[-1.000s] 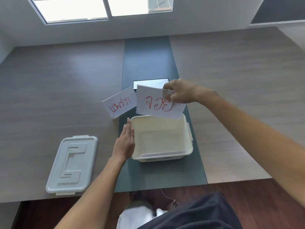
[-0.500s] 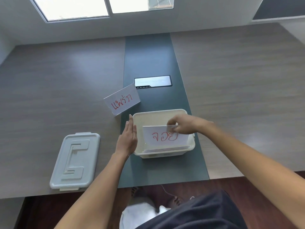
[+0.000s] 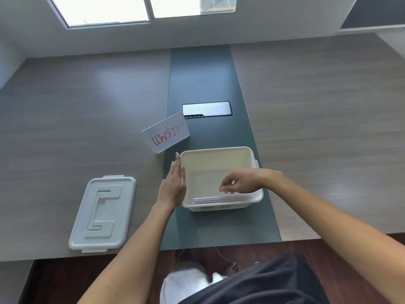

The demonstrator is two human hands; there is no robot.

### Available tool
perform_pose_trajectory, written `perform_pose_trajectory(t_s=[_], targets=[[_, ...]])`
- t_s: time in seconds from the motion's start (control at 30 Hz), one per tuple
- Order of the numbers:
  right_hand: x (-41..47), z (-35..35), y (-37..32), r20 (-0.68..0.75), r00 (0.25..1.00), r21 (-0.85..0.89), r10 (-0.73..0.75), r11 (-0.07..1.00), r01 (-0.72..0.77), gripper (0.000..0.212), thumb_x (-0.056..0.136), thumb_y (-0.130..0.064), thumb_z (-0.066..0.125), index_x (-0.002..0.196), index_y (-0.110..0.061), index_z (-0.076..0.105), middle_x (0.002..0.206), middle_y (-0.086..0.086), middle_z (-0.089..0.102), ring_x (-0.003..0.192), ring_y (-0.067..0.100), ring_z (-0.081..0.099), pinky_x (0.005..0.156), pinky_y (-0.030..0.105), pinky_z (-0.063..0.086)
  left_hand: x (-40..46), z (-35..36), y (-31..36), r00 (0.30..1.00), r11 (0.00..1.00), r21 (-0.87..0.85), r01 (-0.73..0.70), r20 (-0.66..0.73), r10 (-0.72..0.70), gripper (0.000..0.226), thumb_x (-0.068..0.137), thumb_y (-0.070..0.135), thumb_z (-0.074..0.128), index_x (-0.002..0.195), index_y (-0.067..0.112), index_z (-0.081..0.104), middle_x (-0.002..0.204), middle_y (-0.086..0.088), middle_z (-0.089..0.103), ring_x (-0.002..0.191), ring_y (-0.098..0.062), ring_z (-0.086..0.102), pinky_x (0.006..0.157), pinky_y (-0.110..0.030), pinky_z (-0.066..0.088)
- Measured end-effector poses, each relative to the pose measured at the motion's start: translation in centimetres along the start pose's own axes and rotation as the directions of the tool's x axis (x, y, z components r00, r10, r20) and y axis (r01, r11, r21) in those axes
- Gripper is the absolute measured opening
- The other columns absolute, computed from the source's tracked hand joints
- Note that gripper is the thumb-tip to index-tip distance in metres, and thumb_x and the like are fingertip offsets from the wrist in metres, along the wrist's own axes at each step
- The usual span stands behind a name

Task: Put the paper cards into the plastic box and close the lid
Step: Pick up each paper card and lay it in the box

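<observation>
A white plastic box (image 3: 219, 154) stands open on the dark centre strip of the table. Cards (image 3: 210, 199) stand on edge against its near wall, only their top edges showing. My right hand (image 3: 243, 181) hovers inside the box just above those cards, fingers loosely curled, holding nothing. My left hand (image 3: 174, 185) lies flat against the box's left wall, fingers straight. One white paper card with red writing (image 3: 166, 136) lies on the table beyond the box's far left corner. The grey lid (image 3: 103, 213) lies flat on the table to the left.
A black cable port (image 3: 207, 109) is set in the dark strip (image 3: 201, 73) behind the box. The wooden table (image 3: 317, 119) spreads left and right. Its near edge runs just below the lid and box, with floor and my lap beneath.
My right hand carried the red-lettered card from above the box's far edge down into it, set it against the near wall and let go. The left hand stayed on the box.
</observation>
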State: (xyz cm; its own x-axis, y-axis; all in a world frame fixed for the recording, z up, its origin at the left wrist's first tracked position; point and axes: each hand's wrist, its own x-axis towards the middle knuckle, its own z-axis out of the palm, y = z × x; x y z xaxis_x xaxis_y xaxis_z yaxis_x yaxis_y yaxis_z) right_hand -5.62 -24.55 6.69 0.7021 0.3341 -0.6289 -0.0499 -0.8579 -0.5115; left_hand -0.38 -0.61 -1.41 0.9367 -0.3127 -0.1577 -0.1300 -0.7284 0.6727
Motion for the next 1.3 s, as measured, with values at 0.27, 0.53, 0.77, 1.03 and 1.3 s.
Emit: perform_pose_trajectory(t_s=[0.27, 0.53, 0.77, 1.03, 1.3], targets=[[3.4, -3.6, 0.5, -0.485, 0.859, -0.099, -0.163, 0.986, 0.131, 0.034, 0.100, -0.036, 0.051, 0.131, -0.026, 0.064, 0.137, -0.004, 0.062, 0.136, 0.016, 0.050, 0.113, 0.041, 0.038, 0.1, 0.0, 0.0, 1.000, 0.999, 0.041, -0.005, -0.009, 0.006, 0.054, 0.106, 0.041, 0.014, 0.158, 0.037, -0.002, 0.164, 0.024, 0.000, 0.153, -0.007, 0.008, 0.112, -0.043, 0.032], [9.7, -5.7, -0.2, -0.542, 0.821, -0.446, -0.181, 0.890, -0.098, 0.060, 0.105, -0.048, 0.027, 0.159, -0.023, 0.016, 0.167, 0.003, 0.001, 0.154, 0.025, -0.007, 0.124, 0.043, -0.004, 0.0, -0.1, 0.3, 1.000, 0.994, 0.110, -0.023, -0.006, 0.024, 0.054, 0.107, 0.039, 0.014, 0.159, 0.033, -0.001, 0.165, 0.019, 0.001, 0.154, -0.012, 0.008, 0.107, -0.041, 0.038], [15.2, -6.7, -1.5, -0.567, 0.802, -0.550, -0.189, 0.811, -0.198, 0.066, 0.103, -0.054, 0.015, 0.159, -0.024, 0.001, 0.166, 0.005, -0.014, 0.152, 0.029, -0.018, 0.122, 0.046, -0.012, 0.3, -0.1, -0.3, 0.998, 0.989, 0.136, -0.063, -0.014, 0.065, 0.053, 0.105, 0.044, 0.010, 0.157, 0.040, -0.004, 0.164, 0.025, -0.003, 0.153, -0.007, 0.006, 0.100, -0.038, 0.044], [21.3, -9.5, -3.4, -0.532, 0.813, -0.604, -0.237, 0.779, -0.169, 0.069, 0.103, -0.052, 0.021, 0.159, -0.021, -0.005, 0.166, 0.007, -0.014, 0.153, 0.031, -0.014, 0.123, 0.048, -0.011, 0.3, 0.4, -0.6, 0.997, 0.988, 0.139, -0.059, -0.045, 0.066, 0.054, 0.106, 0.040, 0.015, 0.158, 0.036, 0.000, 0.165, 0.021, 0.002, 0.153, -0.009, 0.012, 0.095, -0.037, 0.050], [25.9, -11.1, -4.8, -0.488, 0.845, -0.621, -0.219, 0.767, -0.160, 0.069, 0.103, -0.041, 0.037, 0.159, -0.018, 0.003, 0.166, 0.015, -0.001, 0.153, 0.035, -0.007, 0.122, 0.050, -0.008, 0.3, 0.6, -1.0, 0.995, 0.994, 0.087, -0.070, -0.058, 0.075, 0.053, 0.106, 0.043, 0.012, 0.157, 0.042, -0.005, 0.162, 0.030, -0.004, 0.152, 0.000, 0.005, 0.104, -0.033, 0.043]])
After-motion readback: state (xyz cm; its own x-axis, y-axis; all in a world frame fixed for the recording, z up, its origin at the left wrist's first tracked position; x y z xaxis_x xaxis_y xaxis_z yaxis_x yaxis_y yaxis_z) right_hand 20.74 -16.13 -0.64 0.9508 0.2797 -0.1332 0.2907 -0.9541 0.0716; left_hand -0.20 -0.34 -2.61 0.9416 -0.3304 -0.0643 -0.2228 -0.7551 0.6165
